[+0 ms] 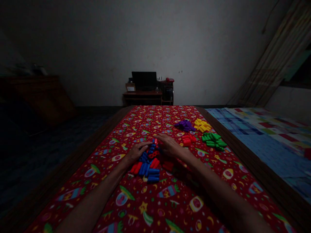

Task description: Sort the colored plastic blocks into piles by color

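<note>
A mixed pile of small blue and red plastic tube-shaped pieces lies in the middle of the red patterned cloth; its blue pieces (153,174) spread toward me and red pieces (136,168) lie at its left. My left hand (138,152) is at the pile's far left side, thumb and fingers apart, fingertips by the blue pieces. From the right, my right hand (169,145) reaches over the far end with fingers stretched out. Its fingertips are close to a red piece (156,141); contact is unclear in the dim light. Part of the pile is hidden under this hand.
Right of my hands lie separate heaps of purple pieces (185,125), yellow pieces (202,125), green pieces (213,141) and red pieces (188,140). The cloth (150,207) covers a long table with dark wooden edges (267,184). A monitor (144,81) stands on a far desk.
</note>
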The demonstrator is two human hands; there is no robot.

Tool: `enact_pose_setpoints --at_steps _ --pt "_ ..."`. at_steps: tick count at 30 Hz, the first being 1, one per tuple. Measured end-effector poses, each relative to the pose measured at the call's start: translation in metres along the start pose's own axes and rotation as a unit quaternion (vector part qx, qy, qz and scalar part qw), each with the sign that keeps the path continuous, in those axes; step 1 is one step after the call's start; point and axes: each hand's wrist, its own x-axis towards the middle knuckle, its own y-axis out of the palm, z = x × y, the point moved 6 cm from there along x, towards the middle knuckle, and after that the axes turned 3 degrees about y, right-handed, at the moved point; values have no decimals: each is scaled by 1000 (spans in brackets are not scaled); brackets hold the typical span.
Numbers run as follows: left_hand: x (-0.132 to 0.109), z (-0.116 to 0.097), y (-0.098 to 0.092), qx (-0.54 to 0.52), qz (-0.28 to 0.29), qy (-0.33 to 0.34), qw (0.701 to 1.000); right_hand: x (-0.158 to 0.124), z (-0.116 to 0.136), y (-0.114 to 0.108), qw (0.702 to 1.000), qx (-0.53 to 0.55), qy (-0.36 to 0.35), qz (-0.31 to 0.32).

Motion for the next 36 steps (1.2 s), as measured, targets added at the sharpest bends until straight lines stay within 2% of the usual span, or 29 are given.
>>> enact_pose_setpoints --at_steps 2,5,9,15,19,21,23,25,27,30,32,36 --pt "-1 -2 -1 2 -9 4 1000 3 15 19 998 19 -44 31" --pt "-1 -9 1 -3 13 17 1000 4 12 23 999 9 -21 36" --pt "-2 -18 3 -12 43 25 999 0 -12 -4 998 -37 44 15" --pt "-2 -16 3 -11 42 17 999 -17 -60 -65 969 -115 219 4" --pt "-2 -14 3 -14 41 10 999 -35 -89 -81 934 -156 320 41" --pt "-1 -15 2 -31 40 9 999 -37 -93 -84 927 -171 334 17" --pt "-2 -15 2 -54 41 5 998 -32 -83 -83 937 -156 313 -24" --pt "-2 -13 2 -69 39 2 997 -21 -60 -72 961 -101 255 -32" --pt "-2 -10 2 -75 34 0 997 -11 -27 -50 985 -23 167 27" --pt "0 -2 1 -71 16 0 997 -9 22 -11 987 30 56 148" --pt "2 2 -1 -54 -2 -6 999 -14 38 7 987 -10 35 158" --pt "4 4 -4 -23 -17 -12 1000 -21 40 23 991 -81 43 97"
